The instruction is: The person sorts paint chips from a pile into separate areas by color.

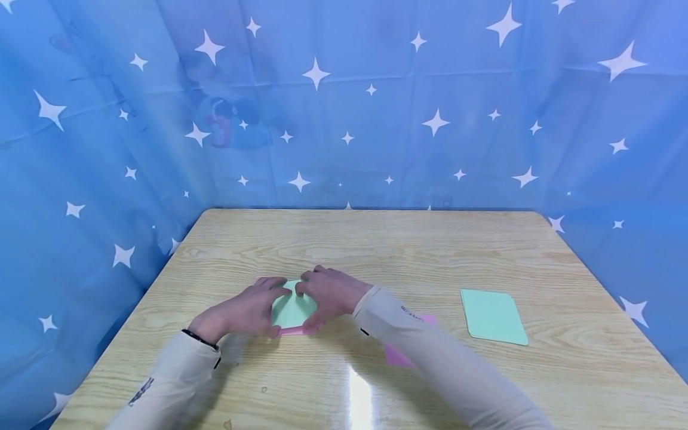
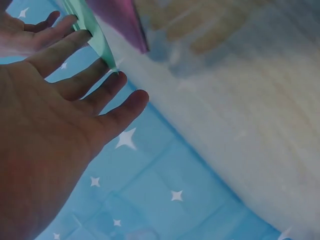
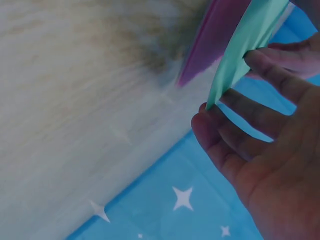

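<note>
On the left half of the table, a pale green paper sheet (image 1: 293, 307) lies between both hands, slightly bowed. Along its near side shows the edge of a pink paper (image 1: 292, 331). My left hand (image 1: 249, 307) holds the green sheet's left side, thumb at the near corner and fingers over the far edge. From the opposite side my right hand (image 1: 333, 292) grips it in the same way. In the right wrist view, fingertips meet the bent edge of the green sheet (image 3: 235, 62), with the pink paper (image 3: 205, 55) beside it.
A stack of pale green square sheets (image 1: 493, 316) lies on the right of the wooden table (image 1: 376, 245). More pink paper (image 1: 398, 356) shows partly from under the right forearm. A blue curtain (image 1: 365, 155) with white stars hangs behind the table and along its sides.
</note>
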Demonstrator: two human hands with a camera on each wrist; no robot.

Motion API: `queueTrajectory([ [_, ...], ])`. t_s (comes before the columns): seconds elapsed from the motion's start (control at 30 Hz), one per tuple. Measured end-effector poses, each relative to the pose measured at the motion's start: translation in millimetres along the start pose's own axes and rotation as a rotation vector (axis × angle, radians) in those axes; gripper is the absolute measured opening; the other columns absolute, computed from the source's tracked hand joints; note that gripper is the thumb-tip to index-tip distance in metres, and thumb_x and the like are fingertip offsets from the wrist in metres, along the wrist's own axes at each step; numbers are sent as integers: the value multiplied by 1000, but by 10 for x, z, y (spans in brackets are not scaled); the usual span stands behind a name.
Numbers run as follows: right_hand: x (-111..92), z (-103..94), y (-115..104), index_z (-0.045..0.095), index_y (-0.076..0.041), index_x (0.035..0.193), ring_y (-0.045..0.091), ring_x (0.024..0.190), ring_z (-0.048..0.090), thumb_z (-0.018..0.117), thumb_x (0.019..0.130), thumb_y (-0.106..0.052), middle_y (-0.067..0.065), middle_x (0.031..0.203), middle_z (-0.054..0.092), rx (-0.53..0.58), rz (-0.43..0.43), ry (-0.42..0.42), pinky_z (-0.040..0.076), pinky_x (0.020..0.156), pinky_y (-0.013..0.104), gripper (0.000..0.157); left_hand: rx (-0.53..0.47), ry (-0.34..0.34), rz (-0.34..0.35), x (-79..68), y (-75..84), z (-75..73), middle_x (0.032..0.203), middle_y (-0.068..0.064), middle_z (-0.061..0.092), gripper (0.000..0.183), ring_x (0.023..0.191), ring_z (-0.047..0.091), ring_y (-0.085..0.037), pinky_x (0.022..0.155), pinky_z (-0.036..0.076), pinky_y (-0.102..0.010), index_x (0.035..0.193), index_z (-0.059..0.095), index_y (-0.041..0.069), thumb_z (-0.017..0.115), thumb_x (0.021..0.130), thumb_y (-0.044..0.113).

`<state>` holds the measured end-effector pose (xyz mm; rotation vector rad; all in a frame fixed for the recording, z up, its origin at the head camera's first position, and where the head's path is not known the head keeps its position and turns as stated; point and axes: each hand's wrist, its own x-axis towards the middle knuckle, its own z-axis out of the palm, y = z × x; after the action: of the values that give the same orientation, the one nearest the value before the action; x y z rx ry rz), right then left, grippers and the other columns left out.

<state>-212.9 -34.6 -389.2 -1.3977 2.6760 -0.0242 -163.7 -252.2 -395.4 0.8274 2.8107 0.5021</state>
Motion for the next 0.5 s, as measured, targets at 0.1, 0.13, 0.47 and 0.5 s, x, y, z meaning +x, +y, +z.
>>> queueTrajectory([
  [0.1,6,48,-11,69,-23,122,16,100,55,82,76,-60,-4,118,64,-8,-1,-26,51,85,29,61,-16,-18,8,-10,-16,53,151,-28,43,67,137,42,-46,103,44,-57,133,59,-3,82,74,17],
  [0.13,7,59,-13,69,-23,123,16,101,55,82,76,-60,-3,119,64,-7,0,-36,51,85,29,61,-22,-25,6,-13,-23,69,151,-28,42,66,137,42,-45,103,43,-57,134,59,-2,82,75,17],
  [0.47,4,87,4,68,-27,125,16,102,58,78,77,-66,-6,121,64,-44,13,-49,51,91,37,63,-46,-50,-7,-21,-27,113,155,-26,39,67,139,39,-44,104,43,-58,136,56,-1,79,75,16],
  [0.5,0,94,7,68,-27,125,16,102,58,77,77,-67,-6,121,64,-37,14,-47,50,92,38,63,-48,-48,-4,-23,-28,118,155,-26,39,67,138,39,-44,103,43,-58,136,57,-1,79,75,15],
])
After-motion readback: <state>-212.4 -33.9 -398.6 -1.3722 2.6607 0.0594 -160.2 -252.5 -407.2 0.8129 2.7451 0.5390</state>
